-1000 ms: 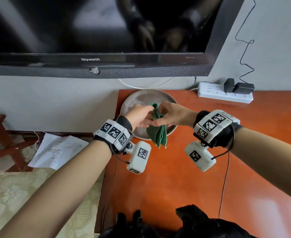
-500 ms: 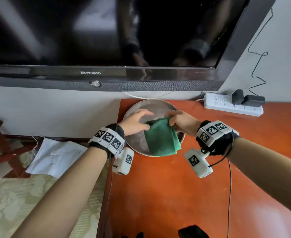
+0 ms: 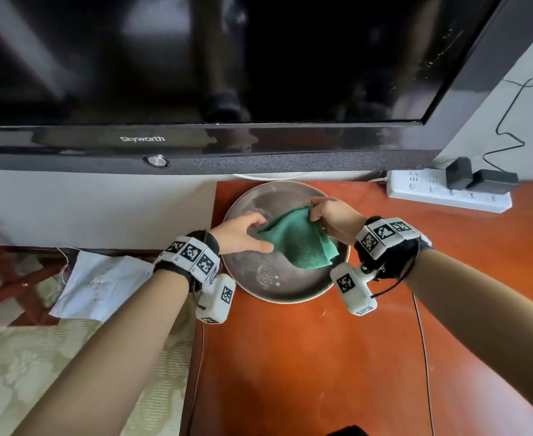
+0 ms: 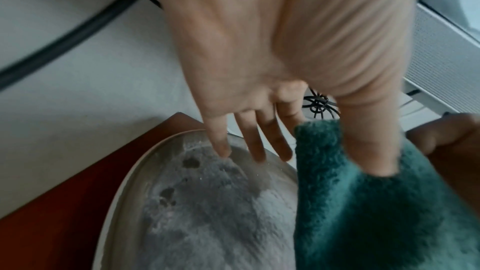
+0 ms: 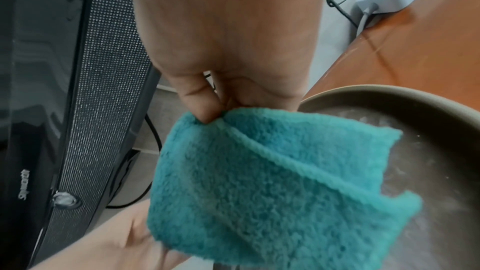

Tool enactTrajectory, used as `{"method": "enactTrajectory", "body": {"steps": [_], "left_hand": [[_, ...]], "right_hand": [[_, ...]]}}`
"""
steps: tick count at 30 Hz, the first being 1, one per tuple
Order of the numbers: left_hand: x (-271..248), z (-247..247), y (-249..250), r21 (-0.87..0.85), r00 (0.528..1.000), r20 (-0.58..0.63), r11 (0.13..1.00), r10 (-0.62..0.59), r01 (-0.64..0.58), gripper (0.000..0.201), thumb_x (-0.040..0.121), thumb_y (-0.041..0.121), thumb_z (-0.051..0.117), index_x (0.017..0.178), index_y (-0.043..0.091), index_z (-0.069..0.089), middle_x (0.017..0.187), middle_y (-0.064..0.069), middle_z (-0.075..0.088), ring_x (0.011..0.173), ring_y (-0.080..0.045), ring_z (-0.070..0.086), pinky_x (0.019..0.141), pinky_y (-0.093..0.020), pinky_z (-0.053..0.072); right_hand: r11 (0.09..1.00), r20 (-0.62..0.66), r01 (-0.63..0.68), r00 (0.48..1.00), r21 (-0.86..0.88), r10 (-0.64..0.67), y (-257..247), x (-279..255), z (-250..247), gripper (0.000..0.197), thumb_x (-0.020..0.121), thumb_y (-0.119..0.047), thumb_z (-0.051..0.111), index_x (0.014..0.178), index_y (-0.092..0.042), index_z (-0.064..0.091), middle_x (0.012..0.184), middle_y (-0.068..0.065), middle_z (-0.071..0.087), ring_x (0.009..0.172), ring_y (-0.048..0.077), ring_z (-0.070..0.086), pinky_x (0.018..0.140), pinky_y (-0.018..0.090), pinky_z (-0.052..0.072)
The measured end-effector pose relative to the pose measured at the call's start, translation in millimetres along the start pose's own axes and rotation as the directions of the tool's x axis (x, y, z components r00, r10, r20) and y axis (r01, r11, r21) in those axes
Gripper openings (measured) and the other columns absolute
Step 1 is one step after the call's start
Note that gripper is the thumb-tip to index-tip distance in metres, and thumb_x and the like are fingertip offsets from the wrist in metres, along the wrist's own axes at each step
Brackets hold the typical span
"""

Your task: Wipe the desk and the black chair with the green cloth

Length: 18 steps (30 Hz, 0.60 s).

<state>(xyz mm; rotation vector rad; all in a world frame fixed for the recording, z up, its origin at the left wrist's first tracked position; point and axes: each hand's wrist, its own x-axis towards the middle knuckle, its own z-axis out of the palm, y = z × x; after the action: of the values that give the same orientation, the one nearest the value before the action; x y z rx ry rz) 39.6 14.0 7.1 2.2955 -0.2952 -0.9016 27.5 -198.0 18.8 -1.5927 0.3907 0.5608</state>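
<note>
The green cloth (image 3: 299,243) hangs spread out over a round metal basin (image 3: 290,301) at the back left of the orange-brown desk (image 3: 321,357). My right hand (image 3: 317,214) pinches the cloth's top corner (image 5: 207,118). My left hand (image 3: 263,232) holds its left edge, the thumb (image 4: 369,151) lying on the cloth (image 4: 376,213), the other fingers (image 4: 257,151) stretched toward the basin (image 4: 197,213). The cloth (image 5: 259,192) covers part of the wet basin floor (image 5: 428,161). A sliver of something black (image 3: 347,431) shows at the bottom edge.
A large black television (image 3: 227,73) hangs on the wall just above the basin. A white power strip (image 3: 447,191) with black plugs lies at the desk's back right, and a thin cable (image 3: 422,341) runs across the desk. Left of the desk are paper (image 3: 101,287) and patterned fabric (image 3: 54,372).
The cloth hung folded and bunched between both hands a second ago. It is now opened out flat, lower and farther back over the basin, with the hands spread apart.
</note>
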Motion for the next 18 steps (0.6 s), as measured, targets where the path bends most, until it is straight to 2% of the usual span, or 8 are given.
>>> {"method": "enactTrajectory", "body": {"steps": [2, 4, 6, 8, 11, 14, 15, 18], "left_hand": [[5, 1, -5, -0.115, 1.0, 0.003, 0.993, 0.002, -0.001, 0.031, 0.074, 0.029, 0.077, 0.093, 0.021, 0.055, 0.107, -0.006, 0.063, 0.096, -0.019, 0.058, 0.094, -0.034, 0.045], [10, 1, -9, -0.243, 0.999, -0.034, 0.97, -0.023, 0.014, 0.018, 0.082, 0.014, 0.07, 0.085, 0.019, 0.053, 0.093, -0.006, 0.065, 0.084, -0.016, 0.061, 0.09, -0.034, 0.049], [17, 5, -12, -0.381, 0.992, -0.075, 0.922, -0.106, 0.07, 0.013, 0.089, 0.007, 0.062, 0.089, 0.015, 0.052, 0.096, -0.009, 0.063, 0.077, -0.014, 0.06, 0.082, -0.029, 0.052], [27, 10, -17, -0.411, 0.964, -0.129, 0.897, -0.231, 0.16, 0.014, 0.091, 0.014, 0.06, 0.102, 0.012, 0.051, 0.104, -0.011, 0.061, 0.078, -0.02, 0.061, 0.08, -0.033, 0.053], [39, 20, -25, -0.233, 0.909, -0.268, 0.937, -0.318, 0.259, 0.044, 0.09, 0.024, 0.06, 0.127, 0.006, 0.045, 0.127, -0.012, 0.054, 0.108, -0.028, 0.058, 0.093, -0.034, 0.046], [40, 23, -20, -0.077, 0.887, -0.396, 0.972, -0.235, 0.223, 0.037, 0.089, 0.014, 0.06, 0.124, 0.005, 0.052, 0.125, -0.014, 0.054, 0.115, -0.027, 0.053, 0.091, -0.025, 0.036], [43, 27, -20, -0.01, 0.899, -0.389, 0.976, -0.203, 0.216, 0.034, 0.088, 0.013, 0.059, 0.121, 0.007, 0.055, 0.124, -0.014, 0.056, 0.113, -0.027, 0.054, 0.091, -0.024, 0.037], [39, 32, -14, 0.186, 0.958, -0.201, 0.952, -0.207, 0.245, 0.038, 0.089, 0.022, 0.059, 0.127, 0.015, 0.056, 0.134, -0.013, 0.049, 0.117, -0.028, 0.053, 0.1, -0.027, 0.038]], "right_hand": [[0.998, 0.017, -0.021, 1.0, -0.066, 0.022, 1, 5, 2, 0.02, 0.059, -0.003, 0.046, 0.069, -0.017, 0.055, 0.07, 0.009, 0.037, 0.056, 0.02, 0.032, 0.053, 0.027, 0.02], [0.974, -0.044, -0.033, 0.999, -0.225, 0.024, 6, 14, 3, 0.025, 0.076, 0.001, 0.044, 0.082, -0.019, 0.057, 0.075, 0.009, 0.043, 0.061, 0.021, 0.041, 0.052, 0.025, 0.032], [0.92, -0.164, -0.055, 0.986, -0.389, -0.01, 11, 24, 6, 0.022, 0.085, -0.002, 0.042, 0.098, -0.017, 0.051, 0.079, 0.007, 0.051, 0.064, 0.021, 0.05, 0.053, 0.029, 0.046], [0.861, -0.205, -0.091, 0.979, -0.501, -0.016, 19, 33, 9, 0.022, 0.09, -0.01, 0.042, 0.111, -0.014, 0.046, 0.095, 0.012, 0.058, 0.077, 0.026, 0.059, 0.062, 0.035, 0.052], [0.69, -0.146, -0.077, 0.988, -0.719, -0.041, 33, 42, 9, 0.04, 0.093, -0.01, 0.041, 0.132, -0.004, 0.037, 0.123, 0.021, 0.05, 0.114, 0.035, 0.052, 0.09, 0.039, 0.042], [0.527, -0.008, 0.033, 0.997, -0.849, -0.074, 40, 36, 14, 0.043, 0.089, -0.007, 0.044, 0.131, -0.015, 0.046, 0.129, 0.014, 0.044, 0.118, 0.032, 0.048, 0.098, 0.036, 0.04], [0.468, 0.049, 0.076, 0.996, -0.881, -0.07, 44, 34, 17, 0.039, 0.089, -0.01, 0.047, 0.127, -0.019, 0.051, 0.128, 0.01, 0.044, 0.116, 0.031, 0.049, 0.096, 0.036, 0.042], [0.308, 0.141, 0.142, 0.99, -0.941, -0.025, 48, 21, 22, 0.038, 0.09, -0.015, 0.049, 0.126, -0.026, 0.052, 0.13, 0.004, 0.04, 0.118, 0.026, 0.046, 0.092, 0.037, 0.044]]}}
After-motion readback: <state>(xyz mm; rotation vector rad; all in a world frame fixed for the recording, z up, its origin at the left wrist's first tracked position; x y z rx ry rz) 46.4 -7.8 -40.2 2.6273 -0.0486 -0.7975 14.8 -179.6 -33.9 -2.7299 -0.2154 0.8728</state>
